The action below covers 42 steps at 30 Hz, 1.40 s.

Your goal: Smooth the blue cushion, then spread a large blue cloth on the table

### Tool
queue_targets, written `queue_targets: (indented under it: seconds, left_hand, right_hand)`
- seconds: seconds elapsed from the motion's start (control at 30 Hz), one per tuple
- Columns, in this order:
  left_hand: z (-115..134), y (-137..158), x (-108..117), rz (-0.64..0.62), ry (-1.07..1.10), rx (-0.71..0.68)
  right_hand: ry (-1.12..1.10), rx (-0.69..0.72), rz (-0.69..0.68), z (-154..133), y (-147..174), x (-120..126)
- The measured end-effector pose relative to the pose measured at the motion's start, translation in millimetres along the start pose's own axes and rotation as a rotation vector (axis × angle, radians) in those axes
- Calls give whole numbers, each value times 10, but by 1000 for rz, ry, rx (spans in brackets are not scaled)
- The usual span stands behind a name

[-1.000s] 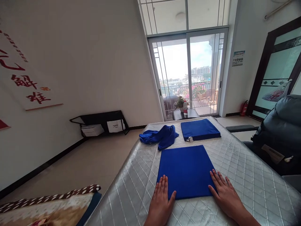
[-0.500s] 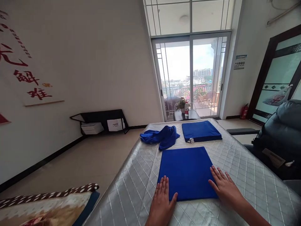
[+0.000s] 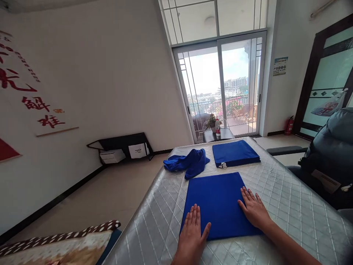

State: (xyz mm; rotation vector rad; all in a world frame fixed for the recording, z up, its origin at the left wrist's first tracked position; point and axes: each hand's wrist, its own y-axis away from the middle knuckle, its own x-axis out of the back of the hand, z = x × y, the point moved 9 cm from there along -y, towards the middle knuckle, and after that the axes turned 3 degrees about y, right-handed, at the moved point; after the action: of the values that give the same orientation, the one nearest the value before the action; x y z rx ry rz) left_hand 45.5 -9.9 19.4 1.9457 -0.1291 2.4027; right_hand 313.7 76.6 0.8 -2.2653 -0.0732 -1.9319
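A flat blue square of fabric [image 3: 216,206], smooth and straight-edged, lies on the silver quilted mattress [image 3: 154,217]. My left hand [image 3: 193,230] rests flat on its near left corner, fingers stretched forward and thumb apart. On the right edge lies my right hand [image 3: 255,208], palm down with its fingers extended. Beyond the square, a neat blue folded stack [image 3: 235,152] with a white tag sits at the far right of the mattress. To the left of that stack is a crumpled blue cloth [image 3: 187,162], its near end close to the square's far left corner.
Past the mattress stands a small dark table [image 3: 224,135] with a bottle [image 3: 217,127] and a potted plant. At right is a dark leather chair [image 3: 336,140]. A patterned blanket [image 3: 77,243] shows at lower left. Against the wall, a black rack [image 3: 121,145] holds white boxes.
My right hand has moved slightly left and away from me, further onto the blue square. My left hand stays flat at the near left corner. The camera view has tilted a little.
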Motion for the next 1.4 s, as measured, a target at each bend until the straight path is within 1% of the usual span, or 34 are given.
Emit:
queue_targets:
  seconds: [0.07, 0.17, 0.23, 0.3, 0.33, 0.4, 0.47, 0.57, 0.63, 0.7, 0.83, 0.9, 0.93, 1.0, 1.23, 1.3, 1.4]
  left_hand:
    - [381, -154, 35, 31, 12, -118]
    - [1100, -395, 24, 63, 41, -349]
    - [1462, -554, -33, 75, 55, -417]
    - [1666, -690, -116, 76, 75, -422]
    - [1713, -737, -159, 74, 84, -416]
    - [1708, -787, -232, 68, 85, -400]
    - [1600, -789, -267, 64, 61, -385]
    - [1274, -768, -234, 58, 15, -327]
    - [950, -765, -184, 42, -9, -247]
    - [564, -761, -127, 31, -31, -153]
    - [-197, -707, -15, 61, -74, 0]
    - [-461, -661, 16, 80, -71, 50]
    - [-547, -639, 25, 87, -65, 67]
    - [-627, -608, 31, 97, -59, 75]
    - [-625, -612, -11, 105, -92, 41]
    - [-645, -623, -25, 119, -80, 27]
    - [-703, -636, -31, 139, -35, 51]
  right_hand:
    - [-9, -4, -4, 0, 6, 18]
    - [12, -8, -14, -6, 18, 46]
    - [47, 7, -27, -19, 30, 49]
    - [75, 28, -35, -35, 42, 47]
    - [82, 34, -36, -39, 46, 49]
    - [77, 27, -34, -35, 47, 56]
    - [53, 3, -35, -20, 41, 64]
    - [14, -24, -30, -6, 30, 82]
    - [0, -27, -25, -7, 27, 92]
    - [-4, -28, -24, -8, 27, 94]
    - [9, -30, -28, -9, 30, 84]
    - [13, -30, -30, -13, 27, 77]
    - [15, -30, -32, -14, 25, 73]
    - [25, -32, -35, -18, 19, 64]
    - [32, -22, -65, -14, 8, 49]
    - [41, -23, -79, -6, -25, 71]
    - [60, -32, -80, -6, -150, 153]
